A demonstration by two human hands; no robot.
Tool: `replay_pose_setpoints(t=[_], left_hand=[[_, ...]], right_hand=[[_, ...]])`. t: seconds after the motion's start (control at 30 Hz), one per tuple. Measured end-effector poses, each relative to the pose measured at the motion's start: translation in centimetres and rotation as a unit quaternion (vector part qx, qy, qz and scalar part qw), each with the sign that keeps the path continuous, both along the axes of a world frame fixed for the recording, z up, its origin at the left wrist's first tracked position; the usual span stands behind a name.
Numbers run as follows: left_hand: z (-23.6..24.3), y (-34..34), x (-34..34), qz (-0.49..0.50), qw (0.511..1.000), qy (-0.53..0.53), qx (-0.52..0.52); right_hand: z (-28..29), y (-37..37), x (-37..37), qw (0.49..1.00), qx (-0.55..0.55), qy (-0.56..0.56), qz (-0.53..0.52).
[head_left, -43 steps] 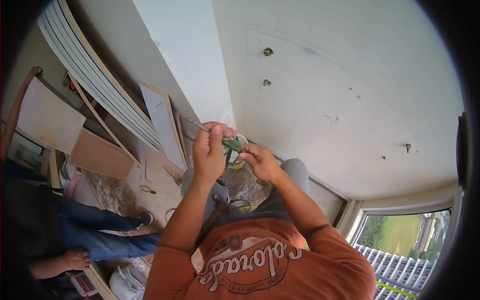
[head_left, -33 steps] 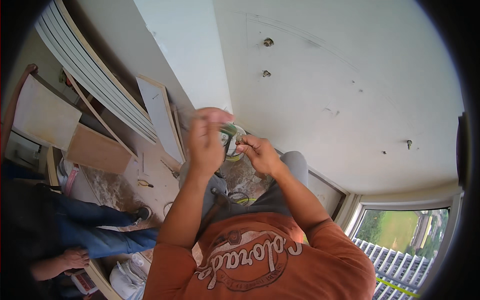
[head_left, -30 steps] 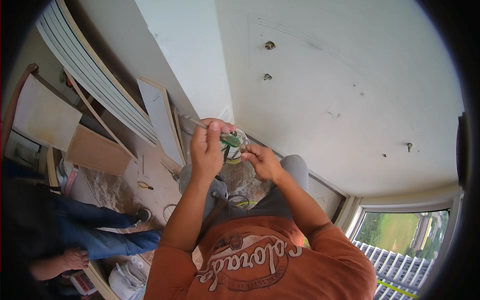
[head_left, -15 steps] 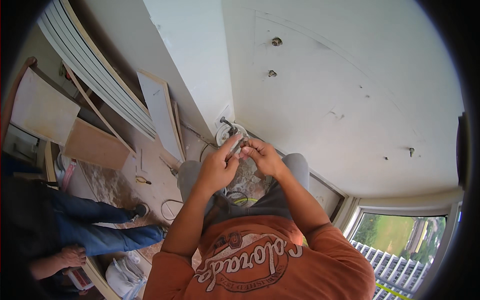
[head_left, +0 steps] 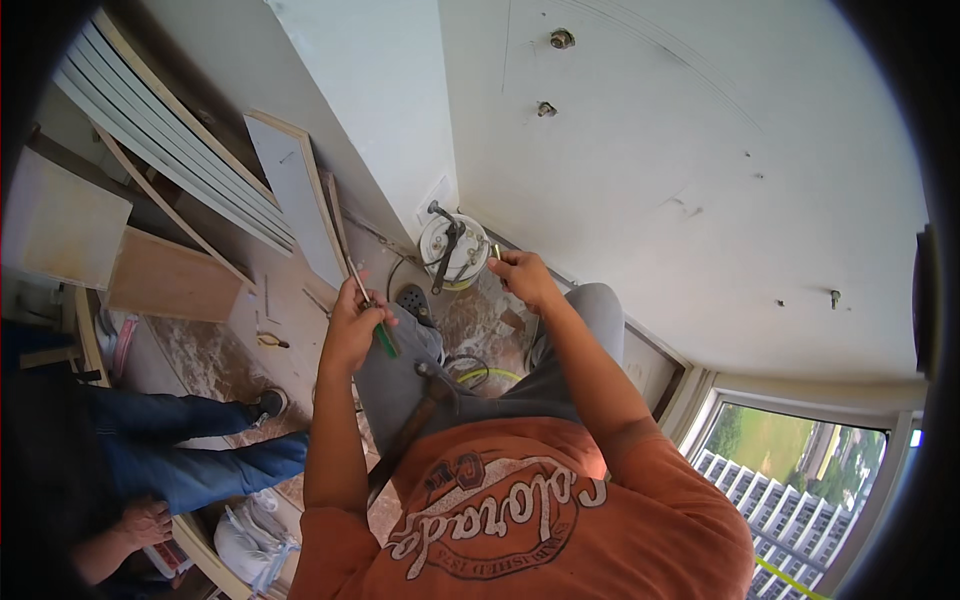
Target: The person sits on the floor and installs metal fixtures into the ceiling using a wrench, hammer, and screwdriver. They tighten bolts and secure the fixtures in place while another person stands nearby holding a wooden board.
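Observation:
My left hand (head_left: 347, 328) is closed around a screwdriver with a green handle (head_left: 387, 341); its thin shaft points up and away. To the right, my right hand (head_left: 527, 277) pinches a small brass-coloured metal piece (head_left: 496, 252), perhaps a bolt or anchor. Between and beyond the hands stands a round white bucket (head_left: 432, 238). On its top lie a dark long-handled tool (head_left: 447, 262) and several small metal fittings. A hammer (head_left: 420, 408) rests across my left thigh, its head toward my knees.
Bolts (head_left: 562, 39) stick out of the white wall at right. Boards (head_left: 290, 190) and long curved strips (head_left: 180, 140) lean at left. Pliers (head_left: 270, 340) lie on the floor. Another person in jeans (head_left: 200, 470) is at lower left. A window (head_left: 800, 470) is at lower right.
My hands were together in front of the bucket and are now apart. The left has moved left with the screwdriver; the right keeps the small metal piece. The bucket top and hammer now show.

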State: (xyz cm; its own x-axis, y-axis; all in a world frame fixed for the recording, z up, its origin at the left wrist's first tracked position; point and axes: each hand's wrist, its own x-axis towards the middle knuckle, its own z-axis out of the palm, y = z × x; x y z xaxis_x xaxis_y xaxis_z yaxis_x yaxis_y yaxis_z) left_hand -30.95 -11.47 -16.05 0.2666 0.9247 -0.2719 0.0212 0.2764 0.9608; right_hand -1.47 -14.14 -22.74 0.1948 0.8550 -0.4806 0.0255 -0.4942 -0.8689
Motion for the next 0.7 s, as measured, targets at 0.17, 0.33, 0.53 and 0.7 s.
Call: replay_pose_setpoints(t=[0.17, 0.33, 0.53, 0.7], left_hand=[[-3.8, -0.6, 0.2, 0.070, 0.995, -0.067, 0.003], [-4.3, -0.9, -0.1, 0.075, 0.995, -0.013, 0.070], [-4.0, -0.1, 0.0, 0.070, 0.995, 0.007, 0.067], [-4.0, 0.1, -0.3, 0.064, 0.995, 0.010, 0.075]], right_hand=[[-10.3, 4.2, -1.5, 0.996, -0.077, -0.023, -0.034], [-14.4, 7.2, -4.2, 0.976, -0.134, -0.171, -0.002], [-20.7, 9.1, -5.0, 0.974, -0.134, -0.176, -0.050], [-22.1, 8.2, -5.1, 0.969, -0.040, -0.226, -0.087]])
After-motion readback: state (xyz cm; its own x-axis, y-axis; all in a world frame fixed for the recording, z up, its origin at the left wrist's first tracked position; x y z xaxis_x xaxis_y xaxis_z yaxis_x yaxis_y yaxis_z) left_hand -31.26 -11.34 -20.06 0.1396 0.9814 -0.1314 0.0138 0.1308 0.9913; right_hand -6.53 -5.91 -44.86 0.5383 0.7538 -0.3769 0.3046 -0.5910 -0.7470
